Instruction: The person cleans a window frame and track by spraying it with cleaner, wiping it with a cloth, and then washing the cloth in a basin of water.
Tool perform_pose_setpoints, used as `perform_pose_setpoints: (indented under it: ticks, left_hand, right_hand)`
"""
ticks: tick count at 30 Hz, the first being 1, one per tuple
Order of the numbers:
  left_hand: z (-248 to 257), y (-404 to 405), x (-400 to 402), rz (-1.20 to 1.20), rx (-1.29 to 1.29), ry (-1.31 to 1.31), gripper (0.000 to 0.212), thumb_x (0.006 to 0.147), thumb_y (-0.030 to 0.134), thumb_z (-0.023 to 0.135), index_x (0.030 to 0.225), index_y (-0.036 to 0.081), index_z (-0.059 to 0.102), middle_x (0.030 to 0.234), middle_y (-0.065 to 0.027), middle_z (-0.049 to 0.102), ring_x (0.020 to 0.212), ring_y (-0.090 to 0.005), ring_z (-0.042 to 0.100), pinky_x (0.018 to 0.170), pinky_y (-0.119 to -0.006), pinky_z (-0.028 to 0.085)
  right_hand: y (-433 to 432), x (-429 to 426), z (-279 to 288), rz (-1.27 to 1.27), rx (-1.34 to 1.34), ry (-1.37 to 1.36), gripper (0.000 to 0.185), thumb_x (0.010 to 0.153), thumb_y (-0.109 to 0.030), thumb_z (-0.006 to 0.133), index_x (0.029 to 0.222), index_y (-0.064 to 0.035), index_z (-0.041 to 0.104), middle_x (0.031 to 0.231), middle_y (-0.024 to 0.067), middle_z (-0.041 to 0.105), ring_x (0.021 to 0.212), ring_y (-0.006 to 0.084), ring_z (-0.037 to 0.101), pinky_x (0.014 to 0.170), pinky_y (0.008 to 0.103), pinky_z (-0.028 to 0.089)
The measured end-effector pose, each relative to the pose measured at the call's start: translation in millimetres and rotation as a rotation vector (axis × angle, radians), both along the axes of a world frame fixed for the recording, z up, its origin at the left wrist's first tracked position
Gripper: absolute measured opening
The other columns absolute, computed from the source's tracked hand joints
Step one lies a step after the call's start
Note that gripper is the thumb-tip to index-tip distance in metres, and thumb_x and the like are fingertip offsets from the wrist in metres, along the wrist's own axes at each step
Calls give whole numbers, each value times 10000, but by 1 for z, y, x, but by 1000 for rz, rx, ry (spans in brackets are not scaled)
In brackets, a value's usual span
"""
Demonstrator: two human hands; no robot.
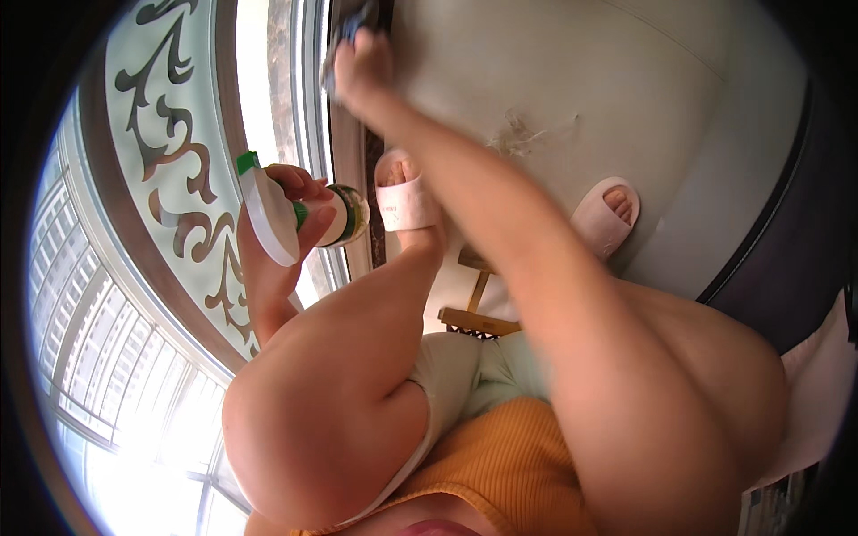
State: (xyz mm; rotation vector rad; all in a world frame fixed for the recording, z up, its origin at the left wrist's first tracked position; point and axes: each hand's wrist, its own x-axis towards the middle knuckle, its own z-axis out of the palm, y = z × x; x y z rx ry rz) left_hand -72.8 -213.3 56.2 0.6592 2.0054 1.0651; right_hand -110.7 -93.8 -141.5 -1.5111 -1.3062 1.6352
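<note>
My left hand [312, 231] is wrapped around a spray bottle [345, 214] with a white and green trigger head, tilted on its side above the door track. The bottle has a dark green label band near its base. Stretched out to the far end, my right hand [365, 70] grips a bluish-grey cloth [352, 27] against the sill beside the sliding door's metal track [315, 87]. Hand and cloth are blurred, and part of the cloth is hidden by the fingers.
A frosted glass panel [194, 120] with scroll patterns stands at left. Loose fibrous debris [516, 137] lies on the tiled floor [576, 53]. Pink slippers [407, 204] are on my feet. A low wooden stool [479, 321] shows between my legs. Dark zip-edged fabric [771, 268] borders the right.
</note>
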Motion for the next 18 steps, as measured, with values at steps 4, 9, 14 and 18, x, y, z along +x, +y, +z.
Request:
perform_pose_setpoints:
  ticks: [4,9,14,18]
  left_hand:
    - [7,-4,2,6,-67,40,310,693,0,715,940,24,528,900,-55,560,829,-155,573,814,-307,469]
    - [30,-4,5,-102,72,33,318,724,-69,675,980,10,503,902,-82,540,831,-193,593,889,-395,469]
    - [49,-10,7,73,206,178,304,662,124,783,863,8,587,793,-44,627,715,-122,580,646,-265,461]
    - [71,-5,10,26,332,208,330,674,112,812,905,8,601,810,-37,597,679,-79,562,543,-223,468]
  right_hand:
    - [-141,50,-3,242,-133,-138,164,788,-112,518,819,33,588,951,237,560,875,424,550,780,487,451]
    - [-183,77,-27,606,-340,-193,208,778,-176,613,875,8,594,906,200,606,848,340,599,750,414,487]
    - [-40,33,0,186,-425,99,185,798,-122,543,952,-20,554,942,163,622,881,275,616,725,407,500]
    - [101,20,115,208,-238,227,226,860,-71,442,1057,-104,546,803,96,589,628,190,551,521,351,446]
